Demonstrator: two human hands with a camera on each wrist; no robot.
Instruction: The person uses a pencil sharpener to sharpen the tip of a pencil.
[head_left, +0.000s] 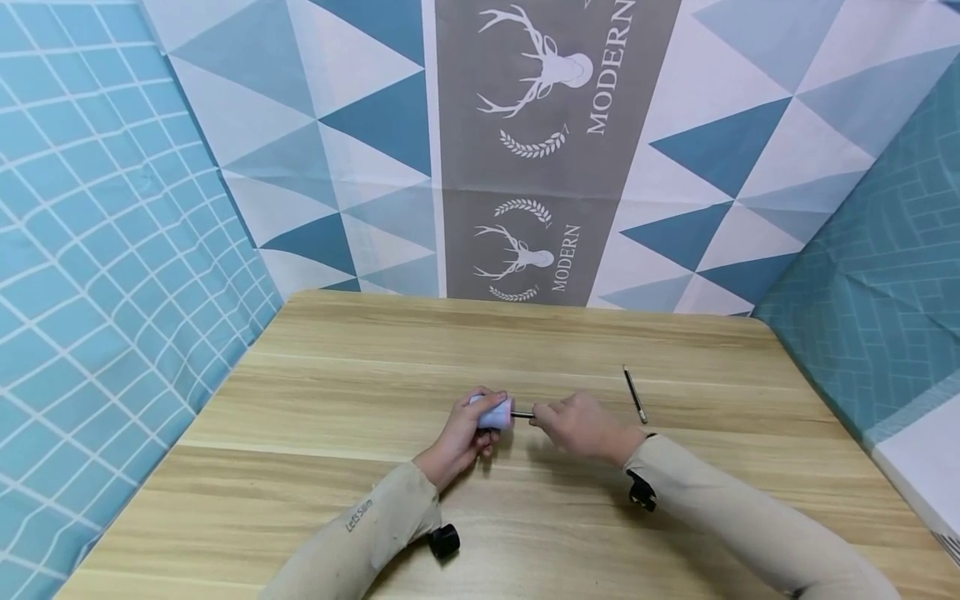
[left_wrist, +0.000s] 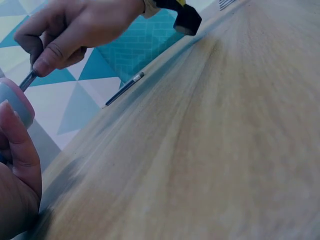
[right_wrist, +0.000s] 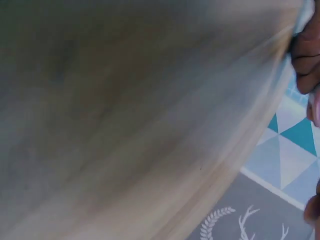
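My left hand [head_left: 459, 435] grips a small pale lavender sharpener [head_left: 492, 413] with a pink rim, held on its side near the middle of the table. A dark, slim pencil [head_left: 522, 414] runs from the rim's end to my right hand [head_left: 583, 427], which pinches it between thumb and curled fingers. In the left wrist view, the pencil [left_wrist: 27, 80] enters the pink face of the sharpener [left_wrist: 16, 102]; its inner end is hidden. The right wrist view is blurred and catches only parts of fingers [right_wrist: 306, 65] and a bit of pink at its right edge.
Another dark pencil [head_left: 634, 393] lies on the wooden table [head_left: 360, 358] beyond my right hand. Patterned sheets [head_left: 375, 150] stand behind the table and along both sides. Each sleeve has a black wrist camera [head_left: 444, 542] near its cuff.
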